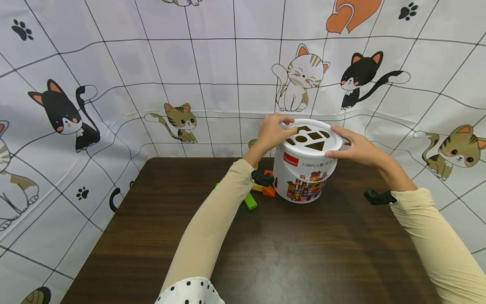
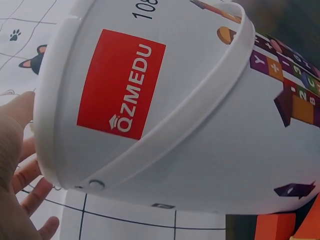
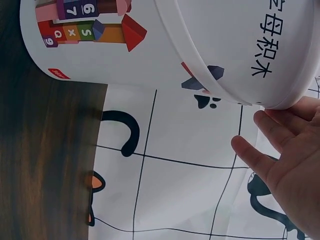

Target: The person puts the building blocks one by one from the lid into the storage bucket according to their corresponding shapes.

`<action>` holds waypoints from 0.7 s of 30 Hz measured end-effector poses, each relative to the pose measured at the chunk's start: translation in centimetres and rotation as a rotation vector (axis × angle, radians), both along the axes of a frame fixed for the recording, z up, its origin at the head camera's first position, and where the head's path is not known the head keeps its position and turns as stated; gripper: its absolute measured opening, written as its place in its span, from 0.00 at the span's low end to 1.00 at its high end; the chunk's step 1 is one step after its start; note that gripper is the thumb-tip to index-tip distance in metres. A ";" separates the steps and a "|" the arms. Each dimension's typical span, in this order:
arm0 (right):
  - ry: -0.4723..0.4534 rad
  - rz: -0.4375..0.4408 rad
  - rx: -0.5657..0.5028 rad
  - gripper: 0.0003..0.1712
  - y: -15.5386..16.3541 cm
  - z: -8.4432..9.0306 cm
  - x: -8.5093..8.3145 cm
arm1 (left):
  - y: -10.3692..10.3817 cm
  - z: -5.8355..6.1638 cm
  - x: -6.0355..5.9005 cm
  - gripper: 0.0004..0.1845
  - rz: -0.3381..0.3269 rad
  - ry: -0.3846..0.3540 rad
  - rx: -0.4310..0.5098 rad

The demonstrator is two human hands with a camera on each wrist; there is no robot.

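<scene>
While the left hand [image 1: 275,131] and right hand [image 1: 357,147] touch its rim, one white lid [image 1: 298,149] with cut-out shapes tops one white bucket [image 1: 303,171] between them; contents unreadable. Left fingers loosely bent, right ones spread, nearly straight. Green [image 1: 250,202], yellow and orange-red blocks [image 1: 268,191] near left wrist, partly hidden, count uncertain. Beneath the hands, dark wood worktop [image 1: 303,253]; beyond them, cat-printed sheet [image 1: 212,63].
</scene>
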State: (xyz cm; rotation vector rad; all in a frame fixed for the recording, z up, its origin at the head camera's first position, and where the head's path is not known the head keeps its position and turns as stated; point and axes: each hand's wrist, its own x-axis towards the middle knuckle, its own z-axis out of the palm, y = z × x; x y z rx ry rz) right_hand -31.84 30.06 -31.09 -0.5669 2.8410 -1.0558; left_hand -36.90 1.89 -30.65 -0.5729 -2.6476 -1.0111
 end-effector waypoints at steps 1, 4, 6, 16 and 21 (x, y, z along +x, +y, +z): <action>0.002 0.002 -0.002 0.59 0.0 0.0 0.0 | -0.2 0.1 0.2 0.19 -0.011 0.002 0.015; 0.009 0.009 -0.006 0.59 -0.1 0.0 -0.1 | -1.0 0.2 0.7 0.18 -0.047 0.022 0.057; 0.013 0.014 -0.011 0.59 -0.1 0.0 -0.1 | -1.6 0.1 0.9 0.18 -0.080 0.048 0.100; -0.013 0.000 -0.027 0.59 -0.1 -0.2 -0.1 | -5.8 -2.1 1.9 0.18 -0.120 0.079 0.231; -0.030 -0.001 -0.042 0.59 -0.2 -0.3 -0.1 | -8.3 -4.5 2.2 0.17 -0.117 0.051 0.230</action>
